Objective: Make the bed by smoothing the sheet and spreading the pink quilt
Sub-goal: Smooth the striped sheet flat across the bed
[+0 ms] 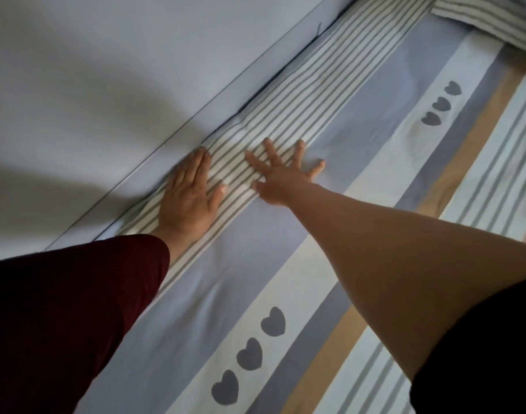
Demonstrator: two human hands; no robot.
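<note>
**While both palms lie flat, sheet sits against the wall edge**

Where the bed meets the wall, we see the sheet spread flat across the mattress. It fills the frame from lower left to upper right. Its print runs in long bands. A grey-and-white striped band lies nearest the wall, then pale blue, then white with grey hearts, then tan and more stripes. A few shallow creases show in the striped band just beyond the hands.

Left hand rests palm down on the striped band. Its fingers are straight and close together, with the tips at the sheet's wall-side edge. It grips nothing. Right hand is just beside it, also palm down. Its fingers are spread wide and straight, lying across the striped band and onto the blue one. It holds nothing either. The two hands are near each other but not touching.

Left arm has a dark red sleeve. Right forearm is bare, with a black sleeve at the lower right corner.

A pale ledge runs between sheet and wall. Arm shadows fall on the wall. At the top right lies a striped fabric bundle, possibly a pillow, though we cannot tell.
</note>
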